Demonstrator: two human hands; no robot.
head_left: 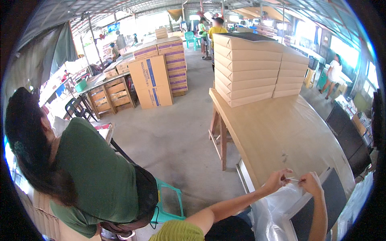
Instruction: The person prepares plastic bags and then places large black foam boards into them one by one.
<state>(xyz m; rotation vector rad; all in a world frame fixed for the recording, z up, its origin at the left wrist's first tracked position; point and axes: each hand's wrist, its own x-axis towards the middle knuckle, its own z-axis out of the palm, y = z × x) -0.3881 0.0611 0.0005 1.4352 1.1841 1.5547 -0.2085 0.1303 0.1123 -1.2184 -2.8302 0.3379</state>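
Head view: my left hand [277,180] and right hand [310,184] each pinch 1 end of a thin strip [294,180] above the clear plastic bag [277,203] on the surface [277,132].

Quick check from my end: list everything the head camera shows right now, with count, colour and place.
flat boxes: two stacks, tan, far end of the table
table: one, tan wood, right of centre
plastic bag: one, clear, under the hands at the table's near edge
strip: one, thin, pale, between the two hands
dark panel: one, black, lower right
cartons: several stacks, brown with blue or purple print, left of centre, far side of the floor
stool: one, teal, on the floor
co-worker: one, green shirt, lower left
left hand: pinching the strip
right hand: pinching the strip
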